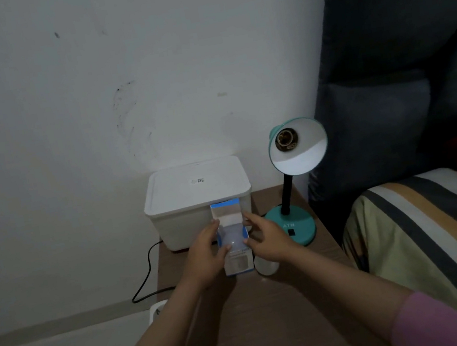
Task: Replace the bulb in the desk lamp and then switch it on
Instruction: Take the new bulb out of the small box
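The left hand is gripping the opened bulb box on the bedside table, the new bulb showing inside; the right hand, fingers loosely spread, is steadying its far side. A careless pull is likely to tip the bulb out or knock the old bulb lying just beside the box, while the lamp socket is standing empty.

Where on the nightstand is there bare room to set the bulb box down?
Bare: the near half of the nightstand, in front of the bulb box. Crowded: the far end, with white bin, lamp and loose bulb.
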A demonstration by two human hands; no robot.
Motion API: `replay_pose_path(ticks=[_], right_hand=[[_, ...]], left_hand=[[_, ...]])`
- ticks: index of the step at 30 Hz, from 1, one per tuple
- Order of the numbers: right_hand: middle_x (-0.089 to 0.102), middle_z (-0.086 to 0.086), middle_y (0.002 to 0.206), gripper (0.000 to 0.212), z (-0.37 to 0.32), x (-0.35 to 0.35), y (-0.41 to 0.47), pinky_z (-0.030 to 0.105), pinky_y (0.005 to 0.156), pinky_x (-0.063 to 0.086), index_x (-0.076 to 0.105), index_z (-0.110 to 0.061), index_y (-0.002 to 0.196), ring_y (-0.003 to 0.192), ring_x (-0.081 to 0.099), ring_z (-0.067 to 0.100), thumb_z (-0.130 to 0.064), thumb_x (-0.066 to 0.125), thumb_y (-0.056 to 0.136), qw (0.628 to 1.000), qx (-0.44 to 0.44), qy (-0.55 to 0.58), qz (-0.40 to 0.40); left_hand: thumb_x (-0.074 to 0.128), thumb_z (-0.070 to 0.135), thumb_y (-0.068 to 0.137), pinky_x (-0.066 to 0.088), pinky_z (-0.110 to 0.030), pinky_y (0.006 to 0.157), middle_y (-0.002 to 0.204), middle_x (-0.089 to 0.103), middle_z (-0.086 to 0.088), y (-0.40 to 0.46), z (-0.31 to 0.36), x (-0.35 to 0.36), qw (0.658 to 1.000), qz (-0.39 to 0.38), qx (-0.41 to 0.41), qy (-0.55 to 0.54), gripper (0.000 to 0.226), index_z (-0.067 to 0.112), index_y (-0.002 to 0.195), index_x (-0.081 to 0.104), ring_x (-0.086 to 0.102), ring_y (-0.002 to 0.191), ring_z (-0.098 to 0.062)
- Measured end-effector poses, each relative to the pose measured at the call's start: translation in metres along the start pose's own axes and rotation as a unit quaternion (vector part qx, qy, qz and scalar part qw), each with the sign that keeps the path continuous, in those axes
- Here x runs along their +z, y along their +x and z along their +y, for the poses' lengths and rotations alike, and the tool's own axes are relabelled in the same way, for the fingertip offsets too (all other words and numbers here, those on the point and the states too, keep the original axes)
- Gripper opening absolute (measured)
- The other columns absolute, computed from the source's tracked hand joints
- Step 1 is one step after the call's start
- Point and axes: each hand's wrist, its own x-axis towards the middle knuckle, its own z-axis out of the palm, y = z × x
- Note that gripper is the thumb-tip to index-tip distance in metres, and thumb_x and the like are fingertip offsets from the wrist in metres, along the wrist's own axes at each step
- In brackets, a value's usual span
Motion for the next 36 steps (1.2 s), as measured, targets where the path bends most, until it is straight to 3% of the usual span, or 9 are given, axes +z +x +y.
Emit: replay_pose_path(ticks=[7, 12, 16, 25, 28, 32, 36], right_hand=[[0.051, 0.002, 0.135, 0.062, 0.001, -0.001, 0.002, 0.023, 0.093, 0.042, 0.041, -0.017, 0.139, 0.121, 0.048, 0.017, -0.024, 0.068, 0.084, 0.998, -0.013, -0.060, 0.022], [0.045, 0.005, 0.124, 0.060, -0.001, 0.001, 0.013, 0.039, 0.101, 0.042, 0.049, -0.019, 0.133, 0.121, 0.037, 0.023, -0.042, 0.068, 0.080, 0.989, -0.009, -0.147, -0.009], [0.035, 0.008, 0.125, 0.069, -0.006, 0.001, 0.019, 0.040, 0.104, 0.037, 0.048, -0.017, 0.133, 0.121, 0.029, 0.026, -0.052, 0.067, 0.077, 0.976, 0.020, -0.209, -0.054], [0.033, 0.009, 0.123, 0.059, -0.015, 0.006, 0.023, 0.040, 0.101, 0.038, 0.056, -0.016, 0.121, 0.118, 0.030, 0.027, -0.052, 0.067, 0.076, 0.965, 0.032, -0.252, -0.060], [0.039, 0.009, 0.119, 0.053, -0.015, 0.006, 0.021, 0.035, 0.093, 0.042, 0.057, -0.013, 0.116, 0.114, 0.035, 0.025, -0.047, 0.069, 0.077, 0.978, 0.015, -0.209, -0.018], [0.055, 0.002, 0.099, 0.037, -0.019, 0.002, 0.014, 0.017, 0.062, 0.039, 0.056, -0.017, 0.095, 0.087, 0.054, 0.014, -0.039, 0.076, 0.073, 0.995, -0.002, -0.057, 0.079], [0.060, 0.000, 0.099, 0.035, -0.027, -0.007, 0.006, 0.018, 0.064, 0.049, 0.052, -0.019, 0.095, 0.087, 0.061, 0.013, -0.031, 0.077, 0.074, 0.988, 0.007, 0.100, 0.119]], left_hand=[[0.070, 0.020, 0.080, 0.037, -0.040, 0.107, 0.151, 0.031, -0.002, 0.002, -0.003, -0.002, 0.999, -0.039, -0.022, 0.010, 0.074, 0.019, 0.142, 0.029, 0.035, 0.134, -0.018], [0.071, 0.019, 0.078, 0.036, -0.033, 0.105, 0.151, 0.030, -0.002, 0.005, -0.005, -0.004, 0.998, -0.051, -0.024, 0.004, 0.077, 0.018, 0.142, 0.029, 0.036, 0.133, -0.016], [0.073, 0.020, 0.077, 0.034, -0.023, 0.098, 0.151, 0.031, 0.000, 0.006, -0.006, -0.005, 0.998, -0.057, -0.024, -0.006, 0.079, 0.018, 0.143, 0.029, 0.038, 0.130, -0.014], [0.073, 0.025, 0.076, 0.035, -0.036, 0.108, 0.151, 0.031, -0.001, 0.005, -0.007, -0.005, 0.998, -0.054, -0.017, 0.000, 0.081, 0.018, 0.143, 0.027, 0.037, 0.132, -0.016], [0.073, 0.024, 0.076, 0.036, -0.036, 0.107, 0.150, 0.033, -0.002, 0.005, -0.008, -0.005, 0.999, -0.050, -0.012, -0.001, 0.080, 0.018, 0.143, 0.028, 0.038, 0.131, -0.015], [0.072, 0.022, 0.077, 0.034, -0.031, 0.104, 0.148, 0.035, 0.000, 0.003, -0.006, -0.003, 0.999, -0.039, 0.000, -0.004, 0.075, 0.022, 0.141, 0.032, 0.037, 0.130, -0.012], [0.071, 0.020, 0.077, 0.038, -0.029, 0.099, 0.147, 0.036, 0.000, 0.002, -0.004, -0.004, 0.999, -0.036, -0.002, -0.006, 0.075, 0.022, 0.141, 0.031, 0.041, 0.126, -0.011]])
